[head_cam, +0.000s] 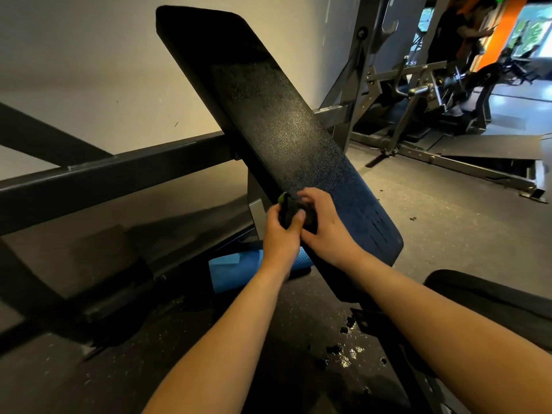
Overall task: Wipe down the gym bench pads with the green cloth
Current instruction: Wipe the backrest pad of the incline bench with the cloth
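1. The back pad [268, 115] of the bench is long and black, with a grainy surface. It stands tilted, with its top end towards the upper left of the view and its lower end towards the lower right.
2. The green cloth [286, 208] is at the left edge of this pad, near the lower end. It is bunched into a small bundle and looks mostly dark; only a thin strip at its top shows bright green.
3. The left hand [280, 234] grips the cloth from below. Its fingers are curled round the bundle and the thumb lies over the front of it.
4. The right hand [325, 228] comes from the right and lies partly over the pad. Its fingers are bent and close on the upper part of the same cloth, so both hands hold it together and touch each other.
5. The lower part of the pad, just right of the hands, has a bluish shine with dark streaks running down.
6. The seat pad [484, 294], also black, is at the lower right, behind the right forearm.
7. A blue roll [233, 273] lies low under the back pad, just behind the left wrist.
8. A dark metal bar [119, 174] runs from the left edge to behind the pad, in front of a pale wall [89, 55].
9. The floor [448, 222] is dark and speckled; wet spots [348, 355] glisten between the forearms.
10. Another machine [418, 91] stands at the upper right, well apart.
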